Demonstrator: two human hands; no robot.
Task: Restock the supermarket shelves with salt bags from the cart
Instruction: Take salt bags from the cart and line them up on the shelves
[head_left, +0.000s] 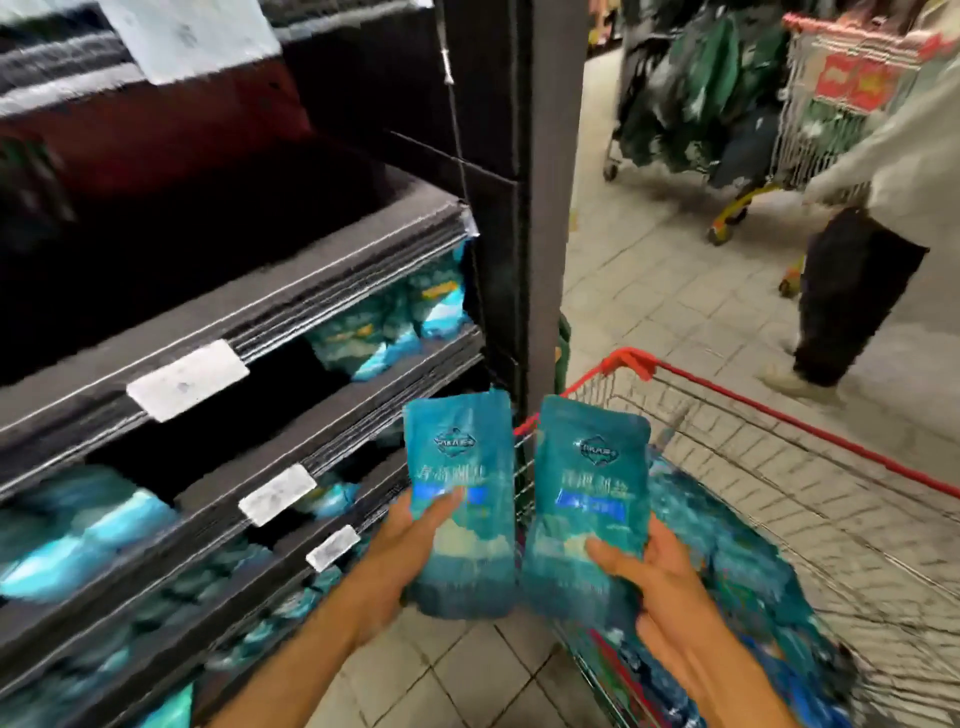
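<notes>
Your left hand (400, 551) grips one teal salt bag (462, 499) from below, thumb laid across its front near the blue label, fingers hidden behind it. Your right hand (654, 577) grips a second bag (584, 504) the same way, thumb on the lower front, fingers wrapped round the right edge. Both bags stand upright, label toward you, side by side with a narrow gap between them, the left one at 11 o'clock from your left hand, the right one at 11 o'clock from your right hand.

At 3 o'clock from the right bag sits the cart (779, 415), red-rimmed wire, with more teal bags (737, 561) piled inside, just beside and under your right hand. At 9 o'clock from the left bag run the dark shelves (218, 332), tiered and carrying white price tags (187, 379); blurred teal bags lie on several tiers, some at 12 o'clock above the held pair. At 2 o'clock, well apart, another person (862, 260) walks across the tiled floor (675, 291) beside a second cart (831, 104).
</notes>
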